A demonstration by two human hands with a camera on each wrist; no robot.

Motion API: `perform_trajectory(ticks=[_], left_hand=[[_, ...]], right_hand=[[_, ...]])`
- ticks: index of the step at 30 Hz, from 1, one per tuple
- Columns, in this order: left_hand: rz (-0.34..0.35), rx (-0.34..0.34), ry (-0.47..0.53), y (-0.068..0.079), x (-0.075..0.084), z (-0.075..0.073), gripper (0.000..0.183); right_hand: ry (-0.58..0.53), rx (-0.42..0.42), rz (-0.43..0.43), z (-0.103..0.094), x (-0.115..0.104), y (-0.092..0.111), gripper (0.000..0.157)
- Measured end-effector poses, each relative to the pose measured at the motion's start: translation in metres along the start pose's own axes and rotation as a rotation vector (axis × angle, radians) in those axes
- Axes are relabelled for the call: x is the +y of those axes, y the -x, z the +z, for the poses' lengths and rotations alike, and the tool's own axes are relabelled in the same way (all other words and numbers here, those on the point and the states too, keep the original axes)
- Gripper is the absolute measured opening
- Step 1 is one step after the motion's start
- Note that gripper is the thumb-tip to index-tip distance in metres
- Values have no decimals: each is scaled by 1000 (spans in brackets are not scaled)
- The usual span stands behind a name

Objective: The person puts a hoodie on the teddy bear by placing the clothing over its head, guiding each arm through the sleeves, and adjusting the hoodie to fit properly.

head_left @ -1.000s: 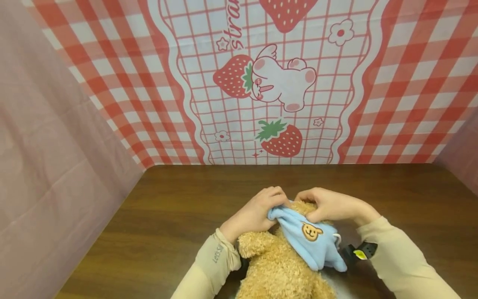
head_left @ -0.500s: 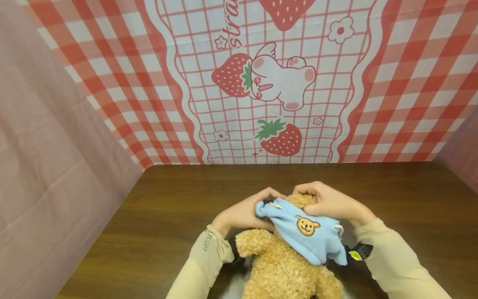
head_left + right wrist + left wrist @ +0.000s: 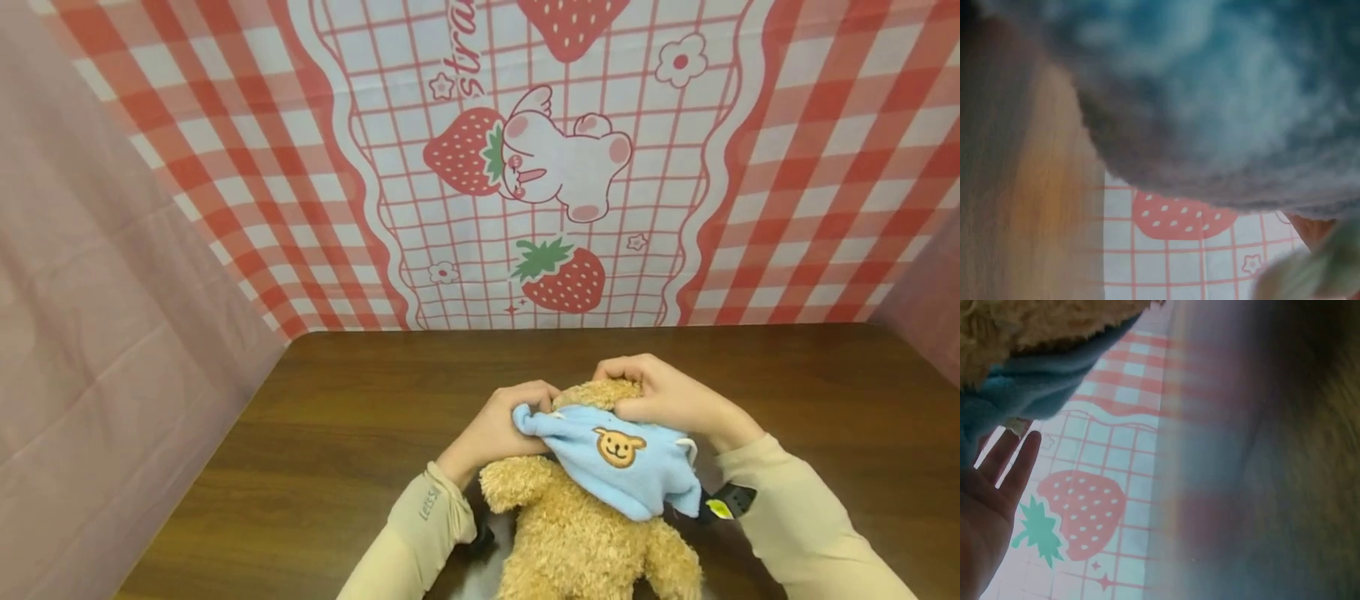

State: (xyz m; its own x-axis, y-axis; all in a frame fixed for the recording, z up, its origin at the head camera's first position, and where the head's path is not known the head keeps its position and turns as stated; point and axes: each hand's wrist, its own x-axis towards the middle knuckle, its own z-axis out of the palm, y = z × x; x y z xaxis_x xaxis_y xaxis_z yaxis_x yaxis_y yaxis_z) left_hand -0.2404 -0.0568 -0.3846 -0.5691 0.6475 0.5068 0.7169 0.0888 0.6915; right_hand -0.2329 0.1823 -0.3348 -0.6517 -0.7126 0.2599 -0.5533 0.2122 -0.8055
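A golden-brown teddy bear (image 3: 573, 542) lies on its back, with a light-blue doll shirt (image 3: 648, 479) bunched over its face. The shirt bears a bear-face patch and a white cord. Tufts of the head stick out above its upper edge. My left hand (image 3: 495, 429) grips the shirt's left end; in the left wrist view two fingers of that hand (image 3: 988, 519) extend beside the blue cloth (image 3: 1047, 384). On the other side, my right hand (image 3: 675, 400) holds the shirt's top edge at the head, thumb in front, fingers behind. Blurred blue cloth (image 3: 1210, 94) fills much of the right wrist view.
The brown wooden table (image 3: 360, 400) spreads around the bear. A red-and-white strawberry cloth (image 3: 570, 192) hangs behind it, and a pale pink curtain (image 3: 112, 333) is at the left. Something whitish (image 3: 487, 571) shows partly under the bear.
The shirt has shifted down and flattened across the bear's face, so more of the head's fur shows above it. My right hand has risen slightly; my left hand has moved slightly left.
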Motion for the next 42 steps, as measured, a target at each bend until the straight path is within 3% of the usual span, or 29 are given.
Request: perform_trajectory(ticks=[3, 13, 18, 22, 25, 29, 31, 37, 42], left_hand=[[6, -12, 13, 1, 2, -1, 23], [30, -42, 192, 1, 8, -7, 19], [-61, -140, 258, 3, 9, -15, 18], [-174, -208, 383, 6, 16, -23, 32], [-268, -127, 372, 2, 26, -22, 35], [-417, 89, 118, -7, 38, -13, 29], [-489, 154, 16, -9, 41, -9, 29], [-570, 175, -25, -7, 37, -10, 33], [-586, 169, -45, -5, 27, -14, 31]], right_hand=[[-36, -5, 6, -1, 2, 0, 22], [-49, 2, 39, -8, 8, -1, 23], [-42, 18, 46, -9, 10, -2, 23], [-39, 33, 84, -7, 10, -3, 18], [-22, 41, 113, -6, 9, -5, 14], [22, 61, 150, -3, 7, -11, 16], [27, 76, 174, 0, 5, -13, 19], [-1, 127, 220, 8, 4, -10, 33], [-103, 64, 343, 12, 8, 8, 60]])
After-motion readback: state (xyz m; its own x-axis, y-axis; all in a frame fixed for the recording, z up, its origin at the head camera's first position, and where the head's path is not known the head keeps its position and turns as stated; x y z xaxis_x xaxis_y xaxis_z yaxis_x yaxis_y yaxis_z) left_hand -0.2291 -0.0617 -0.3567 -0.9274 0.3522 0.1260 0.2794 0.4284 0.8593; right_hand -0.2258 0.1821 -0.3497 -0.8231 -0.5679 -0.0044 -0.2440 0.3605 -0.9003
